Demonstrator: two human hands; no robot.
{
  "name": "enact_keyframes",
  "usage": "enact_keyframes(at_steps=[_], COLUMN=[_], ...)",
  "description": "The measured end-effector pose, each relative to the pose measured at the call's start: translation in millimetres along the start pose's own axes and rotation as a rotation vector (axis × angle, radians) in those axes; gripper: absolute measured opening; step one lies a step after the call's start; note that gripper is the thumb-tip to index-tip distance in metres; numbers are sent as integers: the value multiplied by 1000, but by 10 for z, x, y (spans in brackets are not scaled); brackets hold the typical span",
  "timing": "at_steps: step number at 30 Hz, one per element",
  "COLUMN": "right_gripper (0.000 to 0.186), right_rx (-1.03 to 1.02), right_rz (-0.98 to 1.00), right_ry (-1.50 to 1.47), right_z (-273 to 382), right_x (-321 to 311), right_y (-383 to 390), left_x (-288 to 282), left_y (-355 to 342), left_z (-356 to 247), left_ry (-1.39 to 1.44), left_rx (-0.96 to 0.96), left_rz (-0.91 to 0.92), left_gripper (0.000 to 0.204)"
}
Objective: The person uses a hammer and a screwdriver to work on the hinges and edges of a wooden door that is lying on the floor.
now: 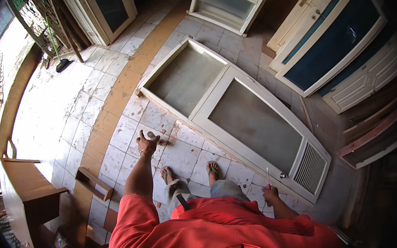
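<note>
My left hand [148, 143] is stretched forward over the tiles, thumb and fingers apart. Between its fingers shows a small round greyish thing [151, 135], perhaps on the floor; whether I touch it cannot be made out. In my right hand [271, 195], low at my right side, is a screwdriver [269, 183] with a reddish handle and its thin shaft pointing up. Beside that hand lies a white door unit [198, 119] with frosted glass panels, a round metal knob [283, 175] and a louvred vent [311, 173] at its near right end.
Debris bits dot the tiled floor [128, 130]. A small wooden frame [95, 184] and a brown cabinet [39, 190] stand left. Several window and door panels [332, 36] lean at right; another white glazed unit [225, 3] stands behind. A broom [63, 65] is far left.
</note>
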State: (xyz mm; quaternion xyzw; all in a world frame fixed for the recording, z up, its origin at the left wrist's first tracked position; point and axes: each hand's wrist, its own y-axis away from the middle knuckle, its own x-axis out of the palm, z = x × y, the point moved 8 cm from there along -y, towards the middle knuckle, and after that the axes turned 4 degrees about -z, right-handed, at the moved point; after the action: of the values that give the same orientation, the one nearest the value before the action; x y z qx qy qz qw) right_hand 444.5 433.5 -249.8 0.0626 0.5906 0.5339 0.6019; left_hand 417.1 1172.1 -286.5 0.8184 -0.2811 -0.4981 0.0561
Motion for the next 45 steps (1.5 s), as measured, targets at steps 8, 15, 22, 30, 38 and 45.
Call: enact_keyframes(at_steps=[8,15,22,30,38,45], right_gripper=[14,27,32,42,34,32], right_rx=[208,87,-102,-267,-449,-503], right_rz=[158,-25,0,109,128,69], right_ry=[54,109,348,632,592,571], right_z=[-1197,-252,428,1060,2032,2284], right_x=[47,500,785,1096,1677,2149], right_y=[1617,1710,1656,1266,1060,699], left_x=[543,1366,464,-928,-680,-89], left_y=[-780,-492,-321,522,297,-546], left_z=[70,1804,3087,4151,4350,3053], left_ry=[-214,-483,-395,-524,-431,-134], left_rx=[14,-148,-163,-284,-215,268], left_rz=[427,804,552,374,462,465], left_gripper=[49,34,36,31,32,44])
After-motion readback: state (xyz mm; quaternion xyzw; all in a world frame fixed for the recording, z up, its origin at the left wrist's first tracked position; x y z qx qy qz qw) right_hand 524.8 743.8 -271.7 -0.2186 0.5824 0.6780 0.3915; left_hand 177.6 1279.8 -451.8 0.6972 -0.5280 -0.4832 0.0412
